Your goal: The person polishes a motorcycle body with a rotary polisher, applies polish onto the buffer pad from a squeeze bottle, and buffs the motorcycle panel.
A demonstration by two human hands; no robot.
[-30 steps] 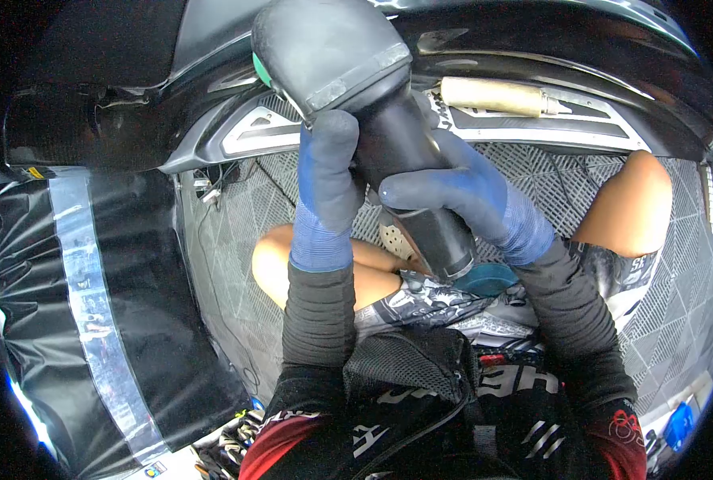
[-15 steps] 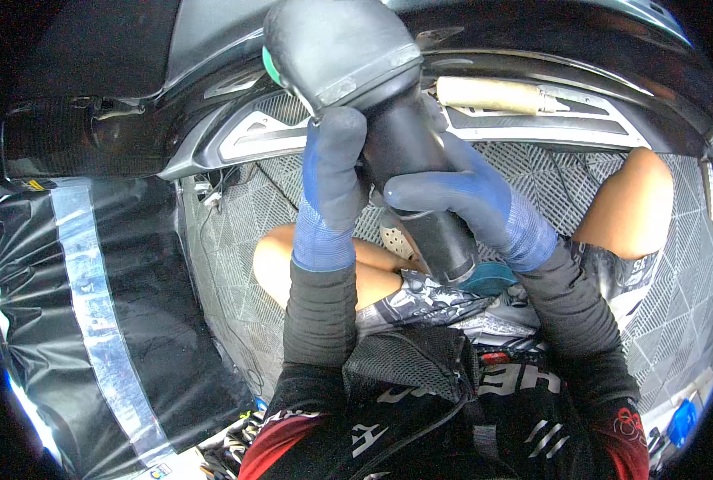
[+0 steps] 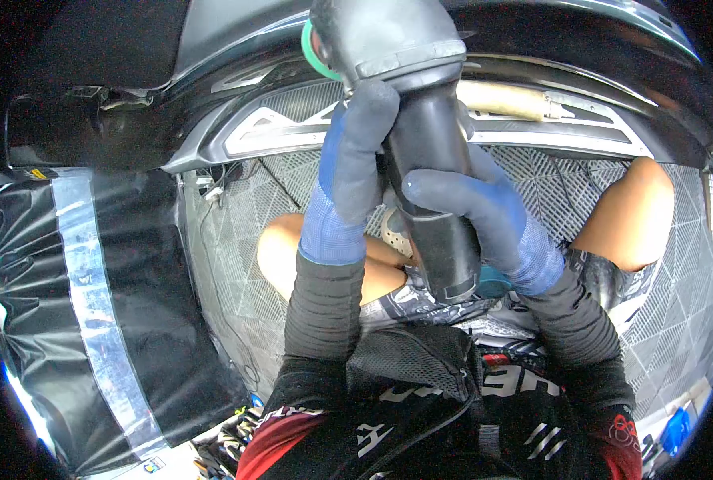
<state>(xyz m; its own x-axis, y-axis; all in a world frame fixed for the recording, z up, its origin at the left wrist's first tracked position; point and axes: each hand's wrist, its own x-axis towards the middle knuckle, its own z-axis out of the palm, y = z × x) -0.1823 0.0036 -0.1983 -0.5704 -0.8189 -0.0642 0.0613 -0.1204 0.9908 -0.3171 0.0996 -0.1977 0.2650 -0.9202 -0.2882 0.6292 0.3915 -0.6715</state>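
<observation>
I hold a black cordless polisher (image 3: 428, 128) in front of a dark car panel, its bulky head at the top and its grip slanting down towards my lap. A round green pad (image 3: 318, 52) shows edge-on at the left of the head. My left hand (image 3: 358, 140), in a blue and grey glove, is closed on the tool just below the head. My right hand (image 3: 480, 204), gloved alike, wraps the grip lower down, its thumb lying across the front. The other fingers of both hands are mostly hidden behind the tool.
A cream-coloured bottle with a nozzle (image 3: 504, 102) lies on the silver trim (image 3: 292, 132) of the car's lower edge. Black sheeting with a pale tape strip (image 3: 92, 280) is on the left. Grey floor tiles (image 3: 236, 264) and a cable lie around my bent legs.
Both hands and the polisher have shifted to the right in view. The tool stands more upright, and more of the green pad shows at its side.
</observation>
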